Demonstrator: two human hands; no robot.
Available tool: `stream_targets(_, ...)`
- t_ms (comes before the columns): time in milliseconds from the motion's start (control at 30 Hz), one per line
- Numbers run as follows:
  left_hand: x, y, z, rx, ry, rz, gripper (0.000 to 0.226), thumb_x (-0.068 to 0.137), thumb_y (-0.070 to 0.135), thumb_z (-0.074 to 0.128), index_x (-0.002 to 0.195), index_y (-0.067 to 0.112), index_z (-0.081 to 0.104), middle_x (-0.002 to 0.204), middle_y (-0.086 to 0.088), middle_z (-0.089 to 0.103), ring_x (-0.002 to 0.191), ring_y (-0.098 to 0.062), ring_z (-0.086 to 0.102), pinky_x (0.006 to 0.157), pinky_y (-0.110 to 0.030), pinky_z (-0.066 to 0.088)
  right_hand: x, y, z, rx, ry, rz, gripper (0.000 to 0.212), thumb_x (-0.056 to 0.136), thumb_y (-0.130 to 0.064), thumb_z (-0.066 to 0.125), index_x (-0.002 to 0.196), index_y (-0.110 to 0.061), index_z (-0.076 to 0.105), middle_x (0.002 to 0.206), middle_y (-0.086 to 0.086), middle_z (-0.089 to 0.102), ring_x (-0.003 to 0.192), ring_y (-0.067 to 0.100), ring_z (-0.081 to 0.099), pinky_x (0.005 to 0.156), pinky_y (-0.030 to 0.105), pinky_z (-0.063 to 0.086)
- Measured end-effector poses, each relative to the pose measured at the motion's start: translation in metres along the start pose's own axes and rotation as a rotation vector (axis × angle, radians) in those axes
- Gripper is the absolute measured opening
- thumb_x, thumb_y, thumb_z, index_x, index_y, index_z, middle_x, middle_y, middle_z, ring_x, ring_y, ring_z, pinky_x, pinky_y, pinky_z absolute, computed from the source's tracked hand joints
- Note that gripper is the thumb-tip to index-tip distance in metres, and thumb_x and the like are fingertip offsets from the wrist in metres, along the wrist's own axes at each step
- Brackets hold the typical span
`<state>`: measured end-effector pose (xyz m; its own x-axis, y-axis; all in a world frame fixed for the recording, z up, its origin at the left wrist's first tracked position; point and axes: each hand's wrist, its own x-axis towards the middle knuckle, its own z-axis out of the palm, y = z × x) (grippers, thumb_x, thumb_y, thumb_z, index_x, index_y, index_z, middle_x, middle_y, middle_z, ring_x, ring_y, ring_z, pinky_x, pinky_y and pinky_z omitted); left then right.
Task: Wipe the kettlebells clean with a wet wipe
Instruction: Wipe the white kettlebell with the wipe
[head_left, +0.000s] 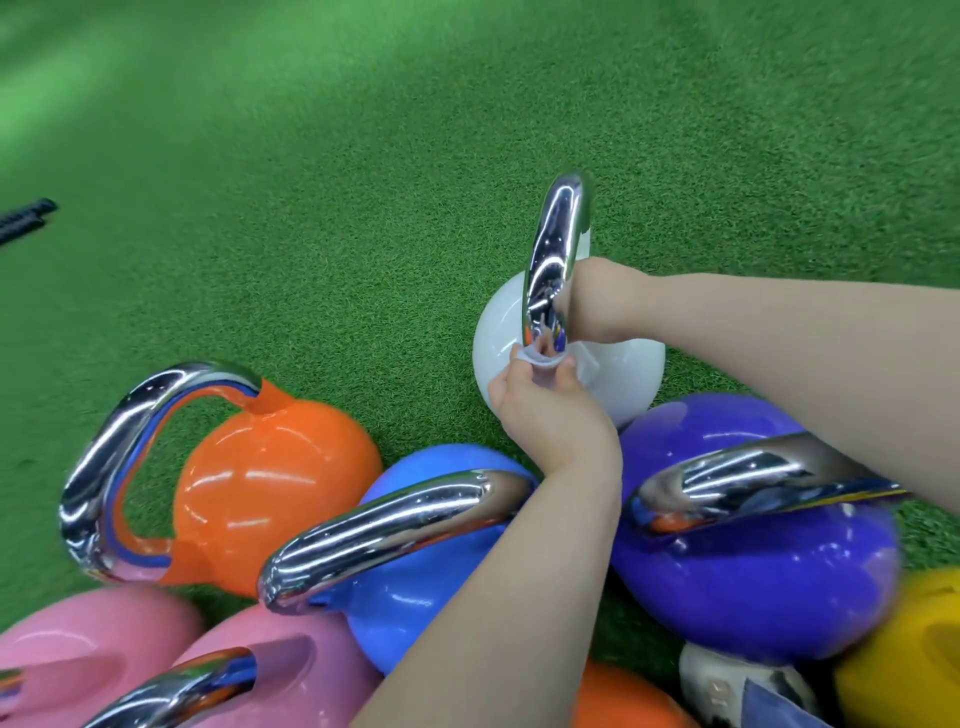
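Note:
A white kettlebell (501, 338) with a chrome handle (556, 244) stands on the green turf, right of centre. My left hand (545, 410) pinches a white wet wipe (540, 359) against the base of that handle. My right hand (597, 301) is behind the handle, gripping it near its base, with the fingers mostly hidden. Closer to me lie an orange kettlebell (270, 483), a blue kettlebell (415, 603) and a purple kettlebell (769, 587), all with chrome handles.
Two pink kettlebells (104, 649) sit at the bottom left, a yellow kettlebell (909, 654) at the bottom right, another orange one (618, 696) at the bottom edge. A shoe (737, 686) shows below the purple bell. A black object (26, 215) lies far left on the turf (363, 182).

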<state>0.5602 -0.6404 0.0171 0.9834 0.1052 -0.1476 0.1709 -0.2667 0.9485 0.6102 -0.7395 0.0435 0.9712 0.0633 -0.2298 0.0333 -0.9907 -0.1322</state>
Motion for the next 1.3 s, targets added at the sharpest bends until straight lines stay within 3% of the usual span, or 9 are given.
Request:
stream_targets(200, 0.006, 0.019, -0.007, 0.123, -0.061, 0.134, 0.006, 0.084, 0.004, 0.063, 0.089, 0.008, 0.062, 0.103, -0.009, 0.048, 0.06, 0.012, 0.044, 0.072, 0.0, 0.03, -0.005, 0.004, 0.001, 0.325, 0.034, 0.107, 0.028, 0.085, -0.009, 0.053, 0.058, -0.012, 0.045, 0.053, -0.007, 0.041, 0.06, 0.02, 0.042, 0.05, 0.025, 0.03)
stream_targets(367, 0.025, 0.033, -0.015, 0.381, -0.127, 0.279, 0.031, 0.081, 0.018, 0.067, 0.061, 0.016, 0.044, 0.085, -0.016, 0.055, 0.072, -0.023, 0.042, 0.064, -0.03, 0.028, -0.006, 0.009, 0.004, 1.002, -0.18, 0.335, 0.019, 0.092, -0.004, 0.046, 0.075, -0.01, 0.05, 0.06, 0.006, 0.054, 0.041, 0.007, 0.054, 0.039, 0.017, 0.044)
stream_targets(500, 0.031, 0.047, -0.017, 0.478, -0.194, 0.375, 0.029, 0.085, 0.029, 0.063, 0.077, 0.003, 0.053, 0.094, -0.023, 0.06, 0.089, -0.035, 0.053, 0.057, -0.026, 0.017, -0.004, 0.011, -0.006, 1.256, -0.356, 0.438, 0.019, 0.099, -0.008, 0.031, 0.099, -0.002, 0.05, 0.074, 0.009, 0.055, 0.041, 0.01, 0.062, 0.043, 0.017, 0.052)
stream_targets(633, 0.044, 0.06, -0.012, 0.509, -0.273, 0.38, 0.042, 0.086, 0.038, 0.061, 0.079, -0.003, 0.056, 0.097, -0.024, 0.062, 0.093, -0.038, 0.056, 0.063, -0.037, 0.029, -0.015, 0.015, -0.021, 1.463, -0.294, 0.484, 0.022, 0.1, -0.009, 0.03, 0.087, -0.01, 0.048, 0.08, 0.009, 0.06, 0.057, 0.017, 0.067, 0.054, 0.026, 0.056)
stream_targets(767, 0.059, 0.069, -0.012, 0.484, -0.388, 0.256, 0.05, 0.082, 0.043, 0.065, 0.054, 0.014, 0.035, 0.059, -0.015, 0.044, 0.058, -0.032, 0.045, 0.051, -0.03, 0.03, -0.033, 0.01, -0.03, 1.647, -0.208, 0.453, 0.024, 0.094, -0.003, 0.029, 0.08, -0.012, 0.047, 0.083, 0.007, 0.06, 0.079, 0.02, 0.06, 0.08, 0.033, 0.047)
stream_targets(933, 0.081, 0.065, -0.025, 0.284, -0.538, 0.228, 0.036, 0.087, 0.053, 0.049, 0.084, 0.018, 0.055, 0.074, -0.005, 0.046, 0.067, -0.014, 0.039, 0.065, -0.029, 0.031, -0.043, -0.013, -0.027, 1.738, -0.102, 0.414, 0.012, 0.09, -0.003, 0.05, 0.087, -0.014, 0.053, 0.082, 0.0, 0.06, 0.077, 0.009, 0.055, 0.081, 0.023, 0.041)
stream_targets(1100, 0.098, 0.031, -0.048, 0.264, -0.607, 0.015, 0.026, 0.099, 0.021, 0.039, 0.119, 0.01, 0.051, 0.101, -0.001, 0.061, 0.08, -0.01, 0.055, 0.068, -0.025, 0.046, -0.027, -0.034, -0.02, 1.825, 0.13, 0.523, 0.02, 0.089, -0.009, 0.058, 0.109, -0.006, 0.054, 0.082, 0.004, 0.062, 0.074, 0.017, 0.06, 0.065, 0.024, 0.047)
stream_targets(1200, 0.102, 0.016, -0.058, 0.349, -0.701, -0.061, 0.017, 0.095, 0.012, 0.045, 0.109, 0.012, 0.054, 0.1, -0.004, 0.063, 0.083, -0.013, 0.058, 0.073, -0.029, 0.048, -0.021, -0.03, -0.029, 1.915, 0.138, 0.567, 0.025, 0.092, -0.014, 0.055, 0.115, -0.006, 0.052, 0.085, 0.005, 0.063, 0.071, 0.017, 0.059, 0.062, 0.025, 0.047)
stream_targets(1300, 0.103, 0.017, -0.06, 0.311, -0.735, -0.055, 0.012, 0.094, 0.011, 0.05, 0.103, 0.016, 0.054, 0.091, 0.003, 0.061, 0.081, -0.011, 0.058, 0.077, -0.03, 0.048, -0.015, -0.02, -0.044, 1.949, 0.094, 0.626, 0.026, 0.094, -0.025, 0.053, 0.112, -0.006, 0.054, 0.111, 0.01, 0.065, 0.102, 0.023, 0.062, 0.075, 0.03, 0.05)
